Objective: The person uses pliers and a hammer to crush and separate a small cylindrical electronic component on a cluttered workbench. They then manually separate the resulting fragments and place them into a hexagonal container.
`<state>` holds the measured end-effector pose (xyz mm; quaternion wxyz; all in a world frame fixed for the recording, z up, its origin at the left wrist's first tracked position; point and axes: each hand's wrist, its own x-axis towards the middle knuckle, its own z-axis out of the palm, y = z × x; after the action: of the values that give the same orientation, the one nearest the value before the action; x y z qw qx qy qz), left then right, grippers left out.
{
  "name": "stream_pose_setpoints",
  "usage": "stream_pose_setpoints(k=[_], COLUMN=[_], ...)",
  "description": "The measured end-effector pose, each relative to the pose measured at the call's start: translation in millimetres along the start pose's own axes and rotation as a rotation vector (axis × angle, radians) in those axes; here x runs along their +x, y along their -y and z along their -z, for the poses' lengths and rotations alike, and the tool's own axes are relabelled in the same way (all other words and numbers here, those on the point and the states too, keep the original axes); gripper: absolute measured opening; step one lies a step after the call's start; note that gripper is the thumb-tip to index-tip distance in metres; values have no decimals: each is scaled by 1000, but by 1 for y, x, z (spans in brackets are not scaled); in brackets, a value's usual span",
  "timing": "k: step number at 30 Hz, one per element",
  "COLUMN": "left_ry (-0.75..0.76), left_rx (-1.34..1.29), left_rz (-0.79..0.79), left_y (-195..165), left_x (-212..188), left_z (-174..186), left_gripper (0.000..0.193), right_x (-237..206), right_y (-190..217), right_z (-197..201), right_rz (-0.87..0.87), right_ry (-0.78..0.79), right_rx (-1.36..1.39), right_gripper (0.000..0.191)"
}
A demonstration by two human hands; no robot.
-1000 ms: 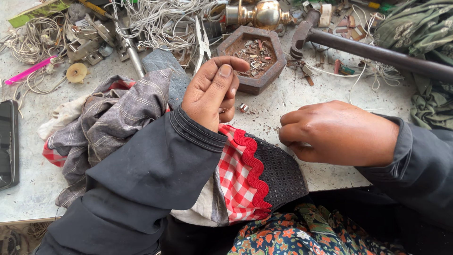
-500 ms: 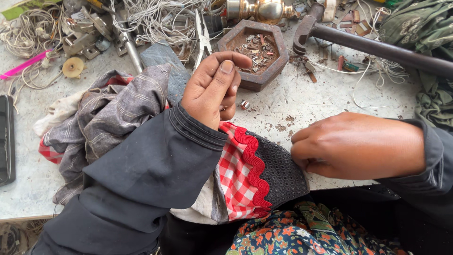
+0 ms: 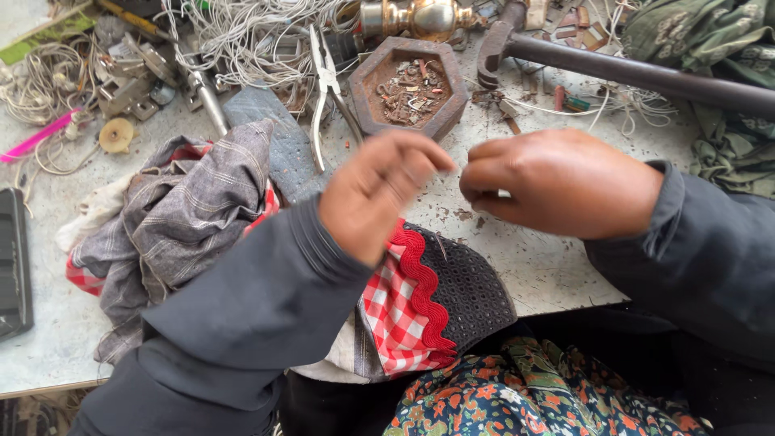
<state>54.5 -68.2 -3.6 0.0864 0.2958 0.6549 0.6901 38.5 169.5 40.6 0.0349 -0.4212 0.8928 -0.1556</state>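
My left hand (image 3: 378, 196) hovers over the pale worktable (image 3: 525, 266), blurred, with its fingertips pinched and pointing right. My right hand (image 3: 561, 182) is level with it, fingers curled, its tips almost touching those of the left. Whether anything tiny sits between the fingertips is too small to tell. Just beyond both hands stands a hexagonal wooden dish (image 3: 365, 97) holding several small metal scraps. A pair of pliers (image 3: 326, 81) lies left of the dish. Under my left forearm lie a red-and-white checked cloth (image 3: 397, 311) with red wavy trim and a black perforated piece (image 3: 472, 291).
A crumpled grey checked cloth (image 3: 190, 206) lies at the left. Tangled white wires (image 3: 242, 32), metal parts and a brass fitting (image 3: 420, 16) crowd the back. A hammer with a dark handle (image 3: 638, 74) lies at the back right beside green cloth (image 3: 710, 40). A black tray (image 3: 12, 266) sits at the left edge.
My left hand has dropped and turned its fingertips to the right. My right hand has lifted off the table edge and moved left and forward to meet it.
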Motion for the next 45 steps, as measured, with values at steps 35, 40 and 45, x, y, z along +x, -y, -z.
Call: stream_pose_setpoints(k=[35,40,45], left_ry=[115,38,-190], left_rx=[1000,836,-237], left_rz=[-14,-37,246], left_y=[13,18,27], left_x=[9,6,20], left_z=[-62,-52,-39], left_gripper=[20,17,13], right_x=[-27,-26,-20], right_y=[-16,-8,7], right_z=[11,16,21], right_rz=[-79,7,14], right_ry=[-165,-290,-391], right_rx=[-76,-37,92], right_gripper=[7,11,13])
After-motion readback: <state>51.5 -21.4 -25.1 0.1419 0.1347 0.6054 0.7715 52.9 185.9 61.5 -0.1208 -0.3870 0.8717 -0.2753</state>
